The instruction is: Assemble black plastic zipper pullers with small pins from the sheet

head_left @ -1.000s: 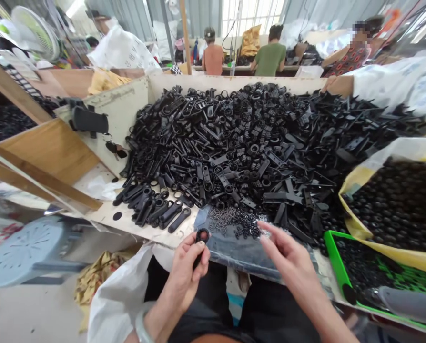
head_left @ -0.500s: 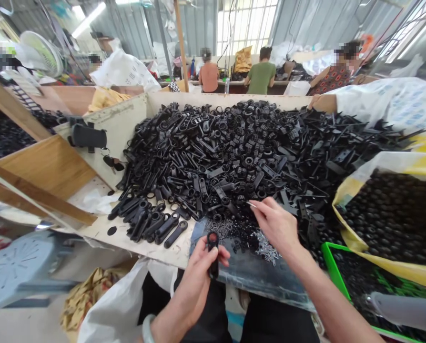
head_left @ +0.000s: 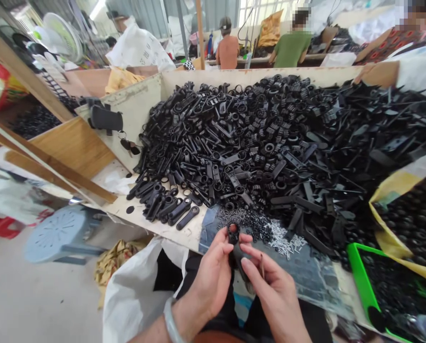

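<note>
Workshop, window at 12 o'clock; clock read from the middle of the view. Pale counter (head_left: pixel 166 229) carries a broad heap of black parts (head_left: pixel 256 138), roughly 10 round to 3. Ring-ended black part (head_left: pixel 239 258) between 5 and 6 o'clock, by the counter's near edge, tilted, ring uppermost. Left hand (head_left: pixel 215 274) and right hand (head_left: pixel 275 286) close together, fingers of both closed on it: left near the ring, right lower on the shank. One piece or two mated: cannot tell. Metal pins (head_left: pixel 286 238) loose at 4 o'clock; similar parts (head_left: pixel 158 201) grouped near 8.

Handling, judged by look: moulded plastic, probably light and stiff, unlikely to crack under finger pressure; smooth faces might slip. Suggested hold: pinch shank along its long sides, ring opening left uncovered.
</note>
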`<state>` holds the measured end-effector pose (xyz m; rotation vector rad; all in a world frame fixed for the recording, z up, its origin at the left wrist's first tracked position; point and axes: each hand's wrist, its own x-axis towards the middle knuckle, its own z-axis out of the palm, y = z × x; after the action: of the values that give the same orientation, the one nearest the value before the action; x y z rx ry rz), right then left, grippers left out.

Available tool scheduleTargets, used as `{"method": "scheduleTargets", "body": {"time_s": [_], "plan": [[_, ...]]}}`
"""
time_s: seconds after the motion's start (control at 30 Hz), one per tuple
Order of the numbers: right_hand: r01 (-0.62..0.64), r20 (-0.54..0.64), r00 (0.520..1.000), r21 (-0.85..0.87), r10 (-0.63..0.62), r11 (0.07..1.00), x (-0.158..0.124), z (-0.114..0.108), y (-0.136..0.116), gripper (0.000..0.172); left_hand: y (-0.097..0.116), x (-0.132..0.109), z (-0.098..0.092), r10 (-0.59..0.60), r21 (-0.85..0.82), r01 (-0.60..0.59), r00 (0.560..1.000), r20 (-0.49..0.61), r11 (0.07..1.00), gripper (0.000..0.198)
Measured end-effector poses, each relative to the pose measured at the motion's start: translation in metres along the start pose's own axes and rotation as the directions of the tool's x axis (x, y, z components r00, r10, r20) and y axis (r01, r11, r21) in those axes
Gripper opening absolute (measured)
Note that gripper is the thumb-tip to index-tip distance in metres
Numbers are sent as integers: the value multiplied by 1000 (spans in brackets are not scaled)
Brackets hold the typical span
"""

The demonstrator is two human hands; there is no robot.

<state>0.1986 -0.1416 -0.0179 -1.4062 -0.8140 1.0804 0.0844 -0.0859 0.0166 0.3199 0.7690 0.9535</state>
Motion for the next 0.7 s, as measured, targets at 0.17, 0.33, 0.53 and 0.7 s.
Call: {"method": "scheduleTargets", "body": {"time_s": [0.17,0.33,0.53,0.7], "plan": [[-114,-44,992,137,121,984,1,10,-4,38,-10,-3,-2,57,14,-56,993,-104,998,37],[-157,-87,979,265,186,951,-1,18,-10,35,-20,-6,-5,145,155,-136,988,-46,978,33],[-115,-105,984,266,147,957,-5,26,-5,32,-31,-8,-14,233,263,-224,972,-4,938,32],[-36,-60,997,179,47,983,-2,25,-3,28,-29,-6,-15,263,311,-237,964,-42,920,27]]}}
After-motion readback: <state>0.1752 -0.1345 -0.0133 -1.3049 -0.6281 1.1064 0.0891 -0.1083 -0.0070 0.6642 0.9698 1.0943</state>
